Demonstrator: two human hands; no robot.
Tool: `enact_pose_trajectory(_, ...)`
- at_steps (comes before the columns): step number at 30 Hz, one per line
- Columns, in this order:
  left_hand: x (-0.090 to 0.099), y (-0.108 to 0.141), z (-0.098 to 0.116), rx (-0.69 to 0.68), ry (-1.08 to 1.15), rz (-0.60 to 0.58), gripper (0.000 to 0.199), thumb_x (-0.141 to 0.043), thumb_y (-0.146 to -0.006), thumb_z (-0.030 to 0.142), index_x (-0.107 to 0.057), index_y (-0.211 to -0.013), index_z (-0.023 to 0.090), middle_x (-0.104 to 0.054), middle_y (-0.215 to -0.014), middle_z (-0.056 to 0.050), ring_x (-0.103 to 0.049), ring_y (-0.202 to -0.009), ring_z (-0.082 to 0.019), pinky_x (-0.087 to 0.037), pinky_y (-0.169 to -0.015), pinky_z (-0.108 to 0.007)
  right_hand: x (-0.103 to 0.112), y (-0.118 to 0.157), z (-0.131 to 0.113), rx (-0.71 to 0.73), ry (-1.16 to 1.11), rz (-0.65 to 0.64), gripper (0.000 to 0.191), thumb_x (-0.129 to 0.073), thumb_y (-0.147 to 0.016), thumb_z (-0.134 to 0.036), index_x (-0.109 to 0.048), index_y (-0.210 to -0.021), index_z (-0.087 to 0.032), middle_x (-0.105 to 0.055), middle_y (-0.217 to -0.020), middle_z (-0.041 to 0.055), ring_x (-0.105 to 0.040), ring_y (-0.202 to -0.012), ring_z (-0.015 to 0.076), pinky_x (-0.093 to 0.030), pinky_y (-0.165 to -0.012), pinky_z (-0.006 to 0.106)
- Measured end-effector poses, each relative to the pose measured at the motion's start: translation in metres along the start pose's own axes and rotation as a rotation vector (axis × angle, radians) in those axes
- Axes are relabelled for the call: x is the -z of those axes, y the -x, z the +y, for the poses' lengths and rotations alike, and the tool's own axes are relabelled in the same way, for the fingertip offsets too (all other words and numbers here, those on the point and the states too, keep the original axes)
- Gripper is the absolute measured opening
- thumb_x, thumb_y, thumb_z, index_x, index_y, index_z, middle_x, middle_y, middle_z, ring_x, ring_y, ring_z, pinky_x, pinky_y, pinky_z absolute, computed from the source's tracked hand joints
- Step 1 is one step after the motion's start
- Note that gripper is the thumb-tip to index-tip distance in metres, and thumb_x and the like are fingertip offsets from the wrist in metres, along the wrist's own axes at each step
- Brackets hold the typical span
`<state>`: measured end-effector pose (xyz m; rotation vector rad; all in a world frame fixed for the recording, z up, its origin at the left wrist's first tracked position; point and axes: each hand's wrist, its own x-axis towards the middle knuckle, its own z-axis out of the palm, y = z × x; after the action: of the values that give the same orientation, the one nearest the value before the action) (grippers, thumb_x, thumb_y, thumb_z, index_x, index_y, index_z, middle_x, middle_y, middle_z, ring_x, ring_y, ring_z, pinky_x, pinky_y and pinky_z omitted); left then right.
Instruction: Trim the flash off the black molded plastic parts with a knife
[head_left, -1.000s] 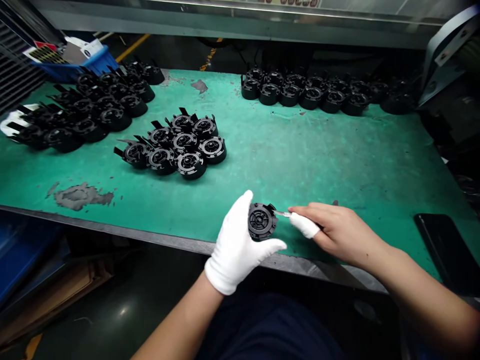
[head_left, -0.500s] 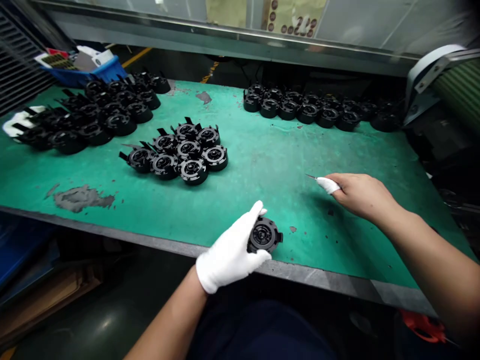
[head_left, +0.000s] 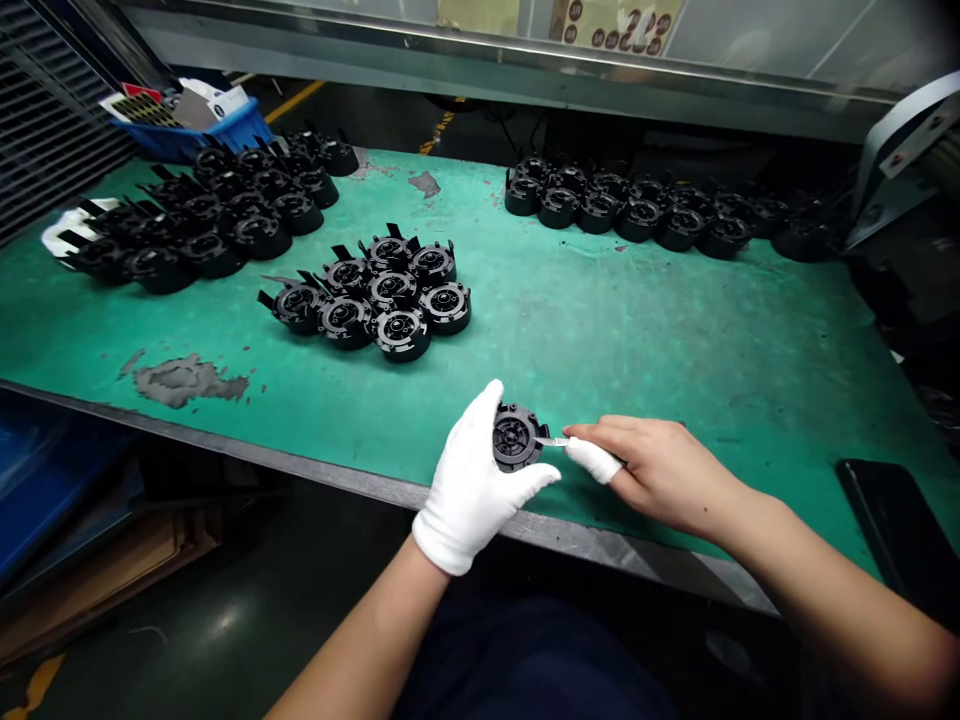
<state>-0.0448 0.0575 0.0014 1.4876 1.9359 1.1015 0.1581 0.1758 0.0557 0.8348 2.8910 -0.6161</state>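
In the head view, the left grip (head_left: pixel 469 482), gloved in white cloth, is grasping a round, ribbed black part (head_left: pixel 514 438) between thumb and fingers at the table's (head_left: pixel 637 330) near edge. The right grip (head_left: pixel 660 465), wearing a white thumb cover (head_left: pixel 592 460), is pinching a slim metal blade (head_left: pixel 555 441) against the part's right side. Similar glossy parts (head_left: pixel 401 335) are standing farther left on worn green.

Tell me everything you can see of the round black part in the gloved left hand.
The round black part looks like moulded plastic, with concentric rings and ribs on its face and small projections around its rim. Its ringed face is turned up toward the camera. The left hand holds it near the front edge of the green tabletop. A thin blade meets its right rim; exact contact is too small to tell.
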Motion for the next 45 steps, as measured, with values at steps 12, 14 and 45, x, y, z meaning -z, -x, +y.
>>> enact_pose_trajectory(12,0.004,-0.009,0.003,-0.045,-0.074,-0.052,0.085,-0.076,-0.077,0.037,-0.034,-0.149,0.02,-0.054,-0.143,-0.011,-0.054,-0.133,-0.028,-0.043,-0.115,-0.044,0.031,0.014,0.083,-0.374,0.336,0.141,0.036,-0.049,-0.089,-0.02,-0.068,-0.119,-0.021,-0.076,-0.104,0.0122,-0.072,-0.08,0.0296,-0.048,-0.055,0.033)
enact_pose_trajectory(14,0.009,-0.013,0.003,-0.07,-0.065,-0.132,0.087,-0.077,-0.076,0.035,-0.033,-0.15,0.021,-0.053,-0.145,-0.01,-0.053,-0.134,-0.027,-0.043,-0.116,-0.044,0.031,0.023,0.072,-0.284,0.171,0.19,0.037,-0.048,-0.091,-0.021,-0.063,-0.125,-0.02,-0.075,-0.11,0.0111,-0.071,-0.088,0.0279,-0.053,-0.066,0.035)
enact_pose_trajectory(45,-0.016,0.019,0.012,-0.054,-0.013,-0.04,0.086,-0.082,-0.068,0.059,-0.048,-0.136,0.02,-0.061,-0.134,-0.013,-0.06,-0.124,-0.031,-0.05,-0.109,-0.047,-0.018,0.034,0.001,-0.006,0.128,-0.007,0.05,-0.049,-0.092,-0.016,-0.056,-0.14,-0.029,-0.069,-0.096,0.0023,-0.065,-0.083,0.0189,-0.037,-0.061,0.029)
